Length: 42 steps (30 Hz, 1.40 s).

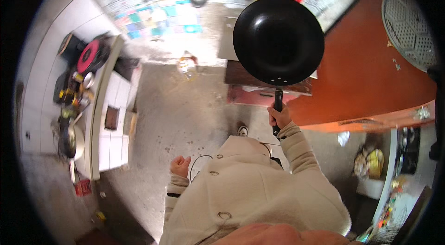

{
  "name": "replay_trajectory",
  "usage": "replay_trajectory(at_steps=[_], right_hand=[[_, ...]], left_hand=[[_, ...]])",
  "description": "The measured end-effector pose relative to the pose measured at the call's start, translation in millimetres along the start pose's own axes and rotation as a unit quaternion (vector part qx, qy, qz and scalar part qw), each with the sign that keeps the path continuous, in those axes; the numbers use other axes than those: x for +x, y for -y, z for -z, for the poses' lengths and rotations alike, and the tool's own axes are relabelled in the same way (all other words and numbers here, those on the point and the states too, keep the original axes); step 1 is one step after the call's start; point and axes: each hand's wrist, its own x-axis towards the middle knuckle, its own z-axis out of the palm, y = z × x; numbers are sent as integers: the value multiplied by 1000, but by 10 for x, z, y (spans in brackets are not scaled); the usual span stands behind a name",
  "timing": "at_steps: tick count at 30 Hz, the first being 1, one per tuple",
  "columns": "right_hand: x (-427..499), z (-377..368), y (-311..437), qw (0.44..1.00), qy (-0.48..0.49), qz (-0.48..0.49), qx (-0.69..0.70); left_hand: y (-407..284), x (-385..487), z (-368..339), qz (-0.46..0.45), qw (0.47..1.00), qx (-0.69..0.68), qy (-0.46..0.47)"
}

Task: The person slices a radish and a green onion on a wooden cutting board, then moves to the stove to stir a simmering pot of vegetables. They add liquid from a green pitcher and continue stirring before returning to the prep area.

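My right hand [280, 114] grips the black handle of a wok-style frying pan [278, 40]. The pan is held out in front of me, with its dark, glossy inside facing the camera and several rivets near the handle. Nothing is visible inside it. Behind the pan, partly covered by it, is a dark wooden cabinet [236, 73] with a reddish drawer front. My left hand [180, 165] hangs at my side over the floor, its fingers curled in and nothing seen in them.
An orange-brown table [354, 85] with a perforated metal steamer plate [410, 26] stands at the right. A tiled counter [95, 116] at the left carries a pan [67, 137], a pink round lid or disc [88, 56] and jars. A plastic oil bottle [187, 67] stands on the floor ahead.
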Motion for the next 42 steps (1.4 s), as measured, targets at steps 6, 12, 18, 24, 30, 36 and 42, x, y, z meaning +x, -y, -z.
replay_trajectory(at_steps=[6,12,18,24,30,36,42], right_hand=[[-272,-1724,-91,977,177,118,-19],[-480,-3479,-272,939,301,133,-97],[-536,-5339,-591,893,448,17,-43],[-736,-7418,-1060,827,558,-63,13],[-1329,-9130,-1675,733,637,-228,73],[-1973,-10594,-2427,508,675,-511,158],[-2860,-11780,-3194,432,586,-655,203]], left_hand=[[644,-1105,1244,35,978,-72,-195],[887,-1836,2061,35,944,-57,-322],[1225,-2200,2994,101,898,50,-424],[2895,-3132,4102,438,790,174,-392],[3777,-4590,3638,701,662,-2,-264],[3883,-4825,3683,692,665,-108,-259],[4620,-5097,5756,645,701,-66,-297]])
